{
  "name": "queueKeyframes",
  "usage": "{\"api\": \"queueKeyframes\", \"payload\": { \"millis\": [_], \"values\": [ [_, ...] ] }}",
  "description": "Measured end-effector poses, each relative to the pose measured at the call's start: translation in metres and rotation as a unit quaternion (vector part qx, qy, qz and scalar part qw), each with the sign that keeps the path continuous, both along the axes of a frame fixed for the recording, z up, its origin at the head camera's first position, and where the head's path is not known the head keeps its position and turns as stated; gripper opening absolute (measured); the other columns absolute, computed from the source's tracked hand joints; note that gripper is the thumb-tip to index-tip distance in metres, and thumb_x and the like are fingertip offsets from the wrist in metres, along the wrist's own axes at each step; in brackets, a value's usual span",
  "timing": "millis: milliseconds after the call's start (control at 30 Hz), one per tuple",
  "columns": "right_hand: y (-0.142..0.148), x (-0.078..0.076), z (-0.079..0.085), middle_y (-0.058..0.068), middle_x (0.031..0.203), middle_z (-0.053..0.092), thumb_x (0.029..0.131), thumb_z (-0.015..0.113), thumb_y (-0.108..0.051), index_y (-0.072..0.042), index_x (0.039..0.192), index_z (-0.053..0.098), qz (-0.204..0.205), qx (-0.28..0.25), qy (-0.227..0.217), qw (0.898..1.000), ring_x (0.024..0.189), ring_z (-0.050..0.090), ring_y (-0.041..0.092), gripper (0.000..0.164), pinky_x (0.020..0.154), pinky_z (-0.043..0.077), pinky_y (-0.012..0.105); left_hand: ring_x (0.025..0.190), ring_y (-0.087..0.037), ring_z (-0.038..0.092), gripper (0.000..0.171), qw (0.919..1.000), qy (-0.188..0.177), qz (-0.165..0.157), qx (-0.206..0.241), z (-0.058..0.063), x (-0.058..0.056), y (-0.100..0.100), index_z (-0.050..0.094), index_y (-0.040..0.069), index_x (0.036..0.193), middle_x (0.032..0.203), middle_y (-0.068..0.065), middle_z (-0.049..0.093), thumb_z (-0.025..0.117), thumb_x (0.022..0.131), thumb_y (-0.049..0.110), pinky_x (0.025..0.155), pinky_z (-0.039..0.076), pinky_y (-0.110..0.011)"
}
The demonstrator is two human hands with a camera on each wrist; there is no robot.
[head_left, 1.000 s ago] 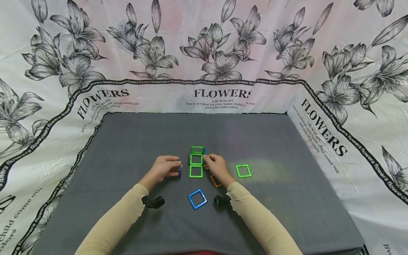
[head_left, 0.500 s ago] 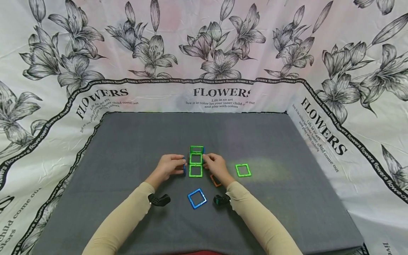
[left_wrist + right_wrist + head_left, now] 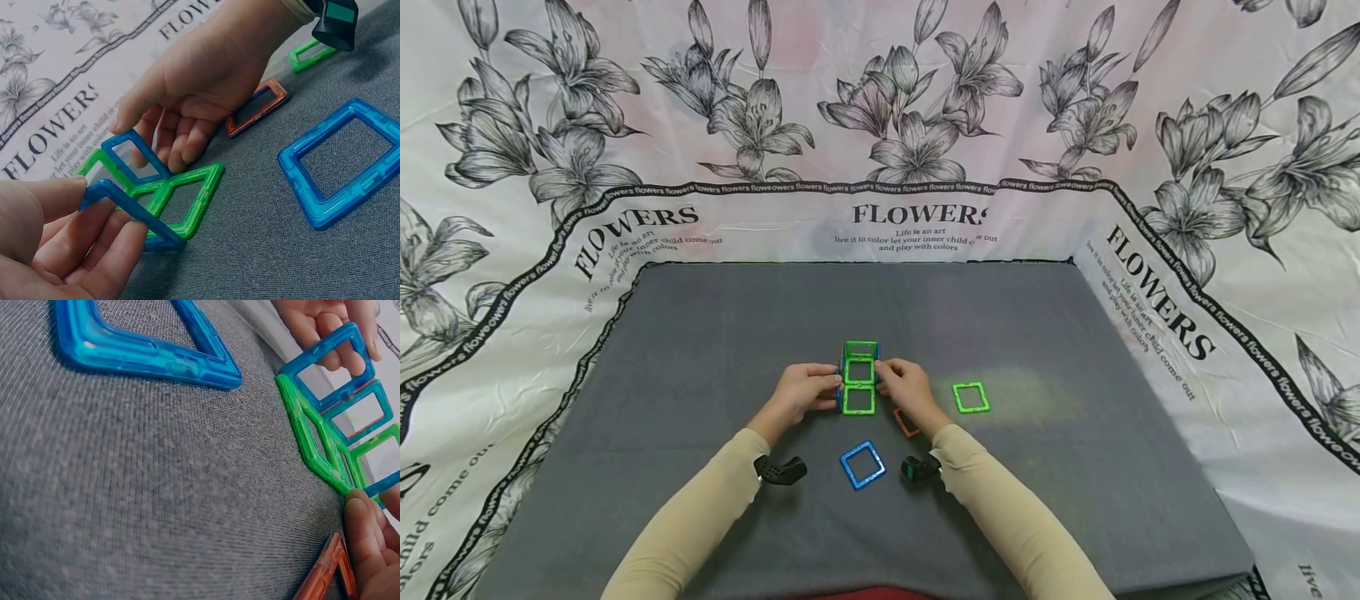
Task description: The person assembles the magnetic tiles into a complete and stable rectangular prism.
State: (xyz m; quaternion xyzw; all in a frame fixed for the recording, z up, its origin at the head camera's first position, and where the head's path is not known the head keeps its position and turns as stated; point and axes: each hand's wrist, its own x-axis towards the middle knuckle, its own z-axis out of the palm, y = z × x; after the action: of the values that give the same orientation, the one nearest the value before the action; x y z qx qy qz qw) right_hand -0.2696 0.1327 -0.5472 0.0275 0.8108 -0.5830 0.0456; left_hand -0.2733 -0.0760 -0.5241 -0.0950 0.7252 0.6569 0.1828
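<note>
My left hand (image 3: 797,392) pinches an upright blue square magnetic tile (image 3: 319,349) against the left edge of the near green tile (image 3: 873,400). That green tile lies flat, joined to another flat green one behind it. A green tile (image 3: 861,343) stands at the back, and a second blue tile (image 3: 353,399) stands along the left side. On the right side my right hand (image 3: 912,392) holds a standing blue tile (image 3: 150,152) between thumb and fingers. Its fingertips partly hide that tile's lower edge.
A loose blue tile (image 3: 847,473) lies on the grey cloth nearer the body. An orange tile (image 3: 259,115) lies partly under my right wrist. Farther right is a loose green tile (image 3: 972,409). Flower-printed fabric (image 3: 925,233) rises behind the table.
My left hand has moved right, bringing its blue tile from a gap away up to the near green tile's left edge. The right hand has stayed at the right side.
</note>
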Motion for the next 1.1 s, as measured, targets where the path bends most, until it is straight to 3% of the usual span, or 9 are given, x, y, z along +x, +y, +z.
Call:
{"api": "queueKeyframes", "payload": {
  "millis": [267, 500, 600, 800, 1100],
  "values": [
    [0.0, 0.0, 0.002, 0.013, 0.108, 0.075, 0.103, 0.059, -0.04, -0.007, 0.117, 0.074, 0.002, 0.004, -0.001, 1.0, 0.088, 0.072, 0.016, 0.039, 0.08, 0.062, 0.033, 0.074, -0.01, 0.07, 0.035, 0.9999, 0.006, 0.009, -0.004, -0.001, 0.001, 0.002, 0.068, -0.002, 0.129, 0.095, -0.008, 0.076, 0.069, 0.096, 0.009, 0.068, 0.063, -0.03],
    [0.001, 0.0, -0.001, 0.013, 0.108, 0.076, 0.103, 0.059, -0.041, -0.008, 0.119, 0.074, 0.01, 0.002, 0.009, 1.0, 0.088, 0.073, 0.017, 0.04, 0.08, 0.062, 0.034, 0.072, -0.013, 0.071, 0.03, 0.9962, 0.059, 0.0, -0.063, -0.003, 0.0, 0.008, 0.073, -0.002, 0.118, 0.097, -0.015, 0.077, 0.071, 0.094, 0.016, 0.068, 0.063, -0.032],
    [0.002, 0.0, -0.001, 0.013, 0.108, 0.076, 0.103, 0.059, -0.041, -0.008, 0.118, 0.074, 0.009, 0.0, 0.007, 1.0, 0.087, 0.073, 0.017, 0.04, 0.08, 0.061, 0.034, 0.07, -0.013, 0.07, 0.027, 0.9891, 0.092, -0.004, -0.115, -0.001, -0.002, 0.011, 0.076, 0.001, 0.11, 0.097, -0.015, 0.077, 0.074, 0.091, 0.02, 0.064, 0.062, -0.03],
    [0.001, 0.0, -0.002, 0.013, 0.109, 0.075, 0.103, 0.059, -0.042, -0.008, 0.119, 0.074, 0.011, -0.001, 0.002, 1.0, 0.088, 0.073, 0.017, 0.041, 0.081, 0.061, 0.035, 0.066, -0.013, 0.067, 0.028, 0.9627, 0.146, -0.005, -0.228, 0.004, -0.004, 0.016, 0.078, 0.004, 0.106, 0.102, -0.013, 0.077, 0.075, 0.09, 0.027, 0.057, 0.056, -0.026],
    [0.002, 0.001, -0.001, 0.013, 0.113, 0.074, 0.103, 0.057, -0.043, -0.01, 0.122, 0.073, 0.014, -0.002, -0.003, 1.0, 0.092, 0.073, 0.02, 0.041, 0.084, 0.061, 0.037, 0.071, -0.016, 0.064, 0.027, 0.9539, 0.152, 0.02, -0.258, 0.005, -0.005, 0.02, 0.082, 0.007, 0.097, 0.09, -0.009, 0.077, 0.074, 0.091, 0.033, 0.057, 0.048, -0.025]
  ]
}}
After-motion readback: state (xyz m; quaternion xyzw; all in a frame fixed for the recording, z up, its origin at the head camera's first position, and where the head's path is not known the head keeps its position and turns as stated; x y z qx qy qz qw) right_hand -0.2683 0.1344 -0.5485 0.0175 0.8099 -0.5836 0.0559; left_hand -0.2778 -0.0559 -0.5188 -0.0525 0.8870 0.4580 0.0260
